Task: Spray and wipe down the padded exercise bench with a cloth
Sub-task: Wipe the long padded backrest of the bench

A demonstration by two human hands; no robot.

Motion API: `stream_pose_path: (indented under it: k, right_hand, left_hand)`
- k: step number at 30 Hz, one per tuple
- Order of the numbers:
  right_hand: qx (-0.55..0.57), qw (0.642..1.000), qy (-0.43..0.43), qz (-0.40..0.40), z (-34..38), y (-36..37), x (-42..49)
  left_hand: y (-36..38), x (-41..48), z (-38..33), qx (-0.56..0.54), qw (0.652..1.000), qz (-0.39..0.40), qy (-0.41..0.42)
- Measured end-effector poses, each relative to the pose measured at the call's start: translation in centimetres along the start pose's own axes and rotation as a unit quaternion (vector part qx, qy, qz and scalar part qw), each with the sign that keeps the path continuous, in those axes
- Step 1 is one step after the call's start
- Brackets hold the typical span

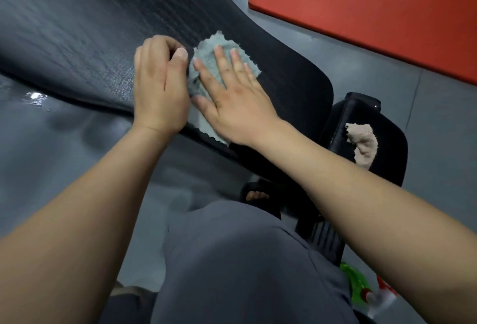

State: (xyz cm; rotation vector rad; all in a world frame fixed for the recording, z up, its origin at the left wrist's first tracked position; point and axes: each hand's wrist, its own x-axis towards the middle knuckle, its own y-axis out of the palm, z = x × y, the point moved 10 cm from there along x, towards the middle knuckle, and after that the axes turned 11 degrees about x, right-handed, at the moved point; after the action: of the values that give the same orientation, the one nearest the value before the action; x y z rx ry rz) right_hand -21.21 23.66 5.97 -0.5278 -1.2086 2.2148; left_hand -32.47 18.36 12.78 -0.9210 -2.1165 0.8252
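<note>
Right hand (232,101) is flat and spread on the grey-blue cloth (224,45), pressing it onto the black bench pad (77,27) at the near edge, towards the pad's right end. Left hand (160,83) is just beside it with its fingers curled, the thumb against the cloth's bunched left side; I can't tell whether it pinches the fabric or only rests there. One corner of the cloth hangs past the near edge. My main worry is that a stroke towards me drags the whole cloth off that edge. The bunching also means less fabric touches the pad, so a pass could leave streaks. The pad shows a sheen and may be slick under a flat palm. A wet glint on the floor (36,96) sits below the near edge on the left, a likely slip risk. The spray bottle (361,287) lies low on the floor by my leg and looks easy to kick. A beige rag (361,143) sits on the small pad (387,130) beyond the right end.
</note>
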Motion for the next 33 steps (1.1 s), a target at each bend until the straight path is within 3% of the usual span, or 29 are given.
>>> stream_pose_path:
  k: [5,10,21,27,33]
  right_hand:
    - [-0.049,0.997,-0.054,0.014,-2.2,0.8,-7.4]
    - [-0.080,0.996,-0.010,0.046,-7.7,1.1,-14.1]
    - [0.006,0.986,0.164,-0.031,-13.9,-4.8,-1.6]
    - [-0.040,0.998,0.048,-0.001,-7.3,-0.5,-10.0]
    - [-0.047,0.996,0.079,-0.008,-11.2,-2.2,-8.5]
  left_hand:
    - [0.9,-0.3,-0.9,0.081,0.996,0.025,0.018]
    - [1.7,-0.3,-1.4,0.136,0.989,0.032,0.057]
    - [2.4,-0.4,-1.8,0.217,0.972,0.034,0.087]
    - [2.4,-0.6,-1.9,0.238,0.966,0.028,0.096]
    - [2.4,-0.5,-2.0,0.244,0.964,0.029,0.100]
